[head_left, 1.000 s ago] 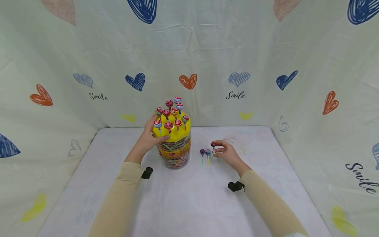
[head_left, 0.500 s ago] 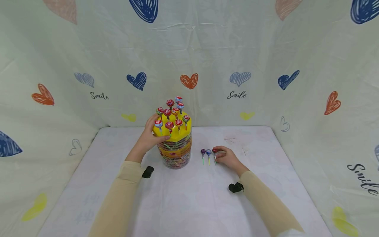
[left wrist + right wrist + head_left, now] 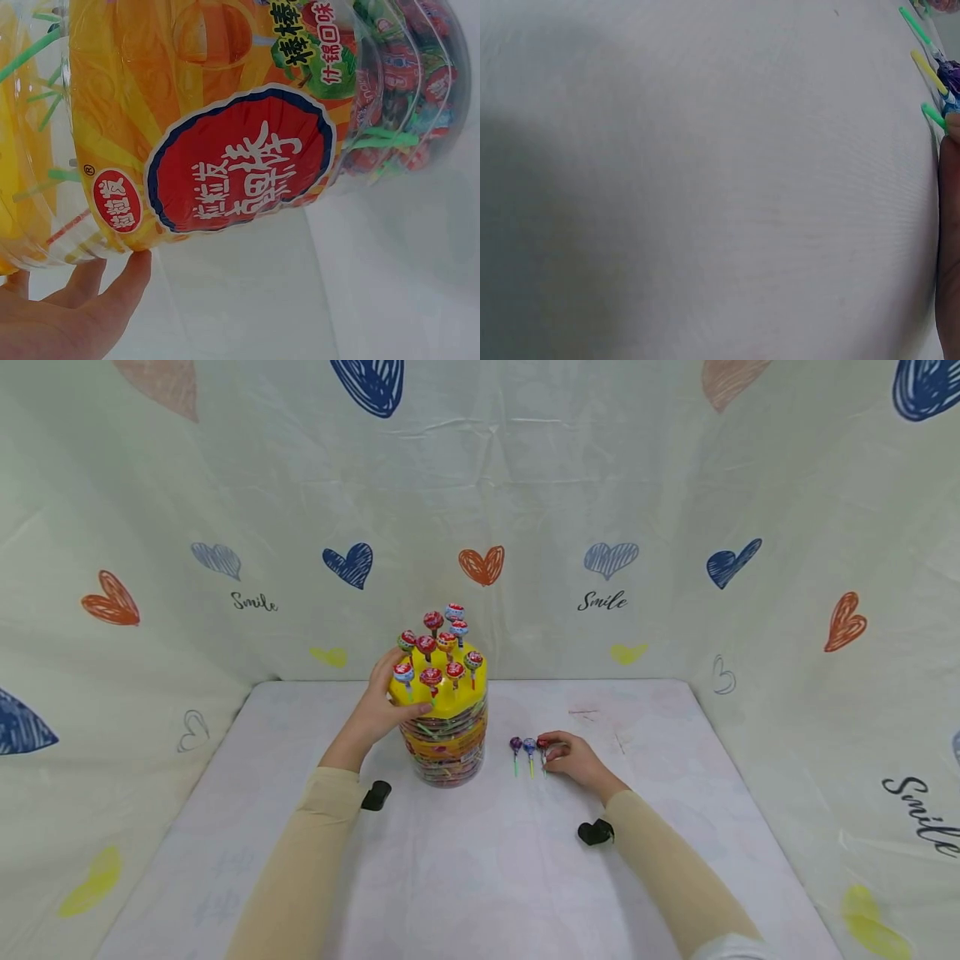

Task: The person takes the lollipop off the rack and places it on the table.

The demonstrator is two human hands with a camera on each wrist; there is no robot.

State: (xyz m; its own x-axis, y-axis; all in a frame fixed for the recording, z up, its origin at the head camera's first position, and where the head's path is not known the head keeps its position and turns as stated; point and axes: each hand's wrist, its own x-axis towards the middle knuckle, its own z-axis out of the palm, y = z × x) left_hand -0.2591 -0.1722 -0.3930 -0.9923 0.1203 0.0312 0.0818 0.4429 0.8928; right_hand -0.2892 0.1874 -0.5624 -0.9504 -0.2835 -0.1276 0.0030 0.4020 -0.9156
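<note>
A clear plastic jar (image 3: pixel 448 760) of lollipops stands upright on the table, its yellow lid (image 3: pixel 422 693) studded with several upright lollipops (image 3: pixel 431 678). My left hand (image 3: pixel 373 714) grips the jar near the lid, thumb in front and fingers round the left side. In the left wrist view its fingertips (image 3: pixel 139 262) press the jar by the orange label (image 3: pixel 240 165). Right of the jar, my right hand (image 3: pixel 576 760) pinches a red-topped lollipop (image 3: pixel 543 744) down at the table. Beside it lie a blue lollipop (image 3: pixel 530 747) and a purple lollipop (image 3: pixel 515 744), sticks towards me.
The pale table (image 3: pixel 465 877) meets a hanging cloth (image 3: pixel 525 485) printed with hearts at its back and sides. Black wrist devices show below both hands: one black piece (image 3: pixel 377 795) at the left sleeve, another black piece (image 3: pixel 596 832) at the right.
My right hand has lowered the red-topped lollipop to the table, in line beside the other two. The left hand keeps its grip on the jar.
</note>
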